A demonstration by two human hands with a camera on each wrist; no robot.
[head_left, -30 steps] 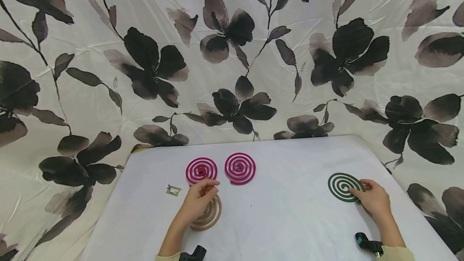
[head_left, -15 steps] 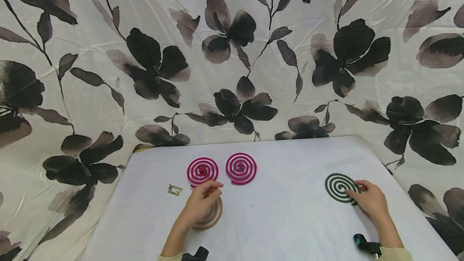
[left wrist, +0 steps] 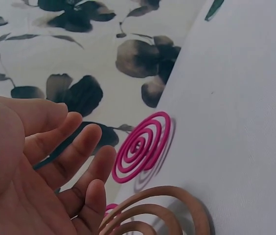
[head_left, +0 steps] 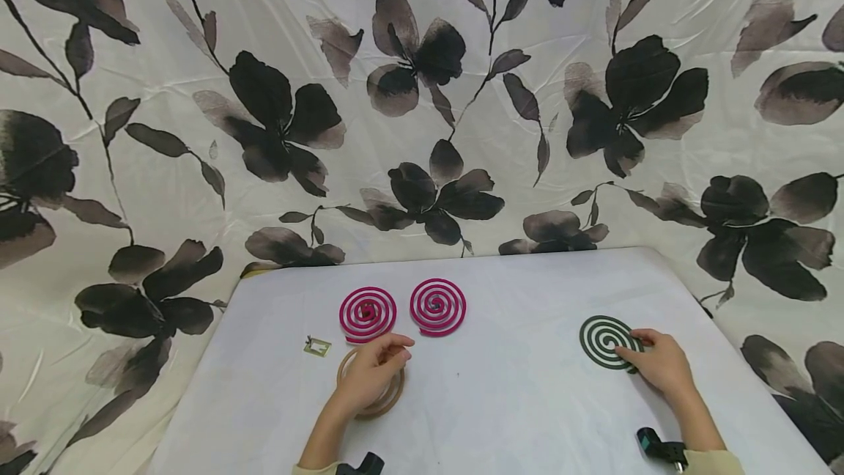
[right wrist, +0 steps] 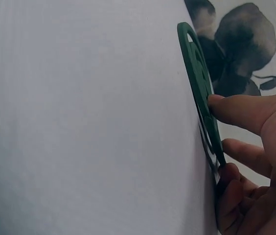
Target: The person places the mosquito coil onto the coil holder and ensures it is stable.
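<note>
On the right side of the table, my right hand (head_left: 664, 363) (right wrist: 267, 147) pinches a dark green mosquito coil (head_left: 606, 343) (right wrist: 195, 73) by its right edge, thumb on the upper face and fingers at the rim. In the right wrist view the coil is seen nearly edge-on, close over the white surface. My left hand (head_left: 371, 372) (left wrist: 45, 166) hovers over a brown mosquito coil (head_left: 395, 396) (left wrist: 199, 208) with loosely bent fingers and nothing in them; it covers much of that coil. Just beyond its fingertips lie two pink mosquito coils, a left one (head_left: 368, 314) and a right one (head_left: 437, 306) (left wrist: 143, 147).
A small flat metal coil stand (head_left: 318, 346) lies left of the pink coils. The white table (head_left: 514, 394) ends at the back against a floral cloth (head_left: 422, 108). Each wrist wears a black device, such as the right wrist camera (head_left: 659, 447).
My right hand has carried the green coil leftward over the table. The left hand has shifted slightly right and nearer, uncovering more of the brown coil's left side.
</note>
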